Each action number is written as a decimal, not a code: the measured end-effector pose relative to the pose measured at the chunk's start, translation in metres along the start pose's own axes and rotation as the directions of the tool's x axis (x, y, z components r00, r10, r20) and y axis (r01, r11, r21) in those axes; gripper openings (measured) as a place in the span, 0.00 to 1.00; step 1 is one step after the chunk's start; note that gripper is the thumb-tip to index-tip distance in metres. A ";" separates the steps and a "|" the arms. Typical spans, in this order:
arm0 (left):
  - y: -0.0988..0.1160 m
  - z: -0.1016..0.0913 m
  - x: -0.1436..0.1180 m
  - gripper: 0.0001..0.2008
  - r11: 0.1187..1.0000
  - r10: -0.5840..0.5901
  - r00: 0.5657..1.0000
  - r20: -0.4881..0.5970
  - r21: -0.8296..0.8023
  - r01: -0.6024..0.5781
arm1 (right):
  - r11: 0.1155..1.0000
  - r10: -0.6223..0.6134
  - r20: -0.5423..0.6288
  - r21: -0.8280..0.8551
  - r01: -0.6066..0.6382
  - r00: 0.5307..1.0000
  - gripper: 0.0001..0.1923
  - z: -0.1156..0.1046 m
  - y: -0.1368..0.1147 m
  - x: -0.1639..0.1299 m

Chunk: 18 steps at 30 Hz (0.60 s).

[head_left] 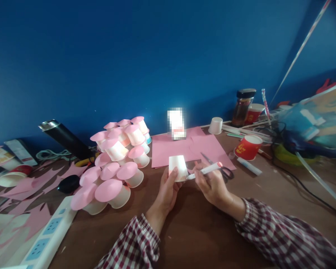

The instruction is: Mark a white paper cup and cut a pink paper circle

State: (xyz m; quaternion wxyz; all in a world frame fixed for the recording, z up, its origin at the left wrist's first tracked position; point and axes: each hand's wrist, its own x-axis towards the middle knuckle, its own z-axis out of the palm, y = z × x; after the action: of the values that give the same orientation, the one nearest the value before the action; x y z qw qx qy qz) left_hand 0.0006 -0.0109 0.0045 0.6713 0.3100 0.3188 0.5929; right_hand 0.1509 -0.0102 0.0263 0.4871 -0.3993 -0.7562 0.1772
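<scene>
My left hand [168, 188] grips a small white paper cup [178, 167], which is turned upside down and tilted a little. A white marker with a red end [210, 169] is pinched in my right hand [214, 186]. Its tip points left and lies close to the cup's lower right edge; whether it touches I cannot tell. Behind both hands, pink paper sheets [170, 149] lie flat, with dark-handled scissors [226, 172] at their right edge, partly hidden by my right hand.
Several cups with pink paper tops [109, 190] cluster on the left, beside a white power strip [49, 233] and pink scraps [39, 183]. A black flask [67, 140] leans behind. On the right are a red paper cup [249, 147], a glass jar [243, 108] and a cable [305, 192].
</scene>
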 end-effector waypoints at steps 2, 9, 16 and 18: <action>0.000 0.000 0.000 0.13 1.000 -0.001 1.000 0.003 -0.003 0.001 | 1.000 0.003 0.001 0.007 -0.003 1.000 0.07 0.000 -0.001 0.000; 0.000 0.000 0.000 0.11 1.000 0.003 0.999 0.036 0.030 -0.004 | 1.000 0.003 -0.045 -0.015 -0.004 0.999 0.08 0.000 -0.001 0.000; 0.001 0.001 -0.002 0.12 0.999 0.005 0.999 0.039 0.045 -0.006 | 1.000 -0.010 -0.072 -0.019 0.008 0.997 0.07 0.000 0.000 0.000; 0.001 0.001 -0.002 0.13 0.999 0.001 0.999 0.036 0.043 -0.003 | 1.000 -0.008 -0.064 -0.019 0.006 0.998 0.07 -0.001 -0.001 0.000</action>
State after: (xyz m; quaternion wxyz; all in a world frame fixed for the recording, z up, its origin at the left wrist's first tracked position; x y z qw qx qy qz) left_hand 0.0009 -0.0125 0.0060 0.6694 0.3354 0.3191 0.5810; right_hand 0.1512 -0.0109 0.0270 0.5081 -0.4067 -0.7431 0.1554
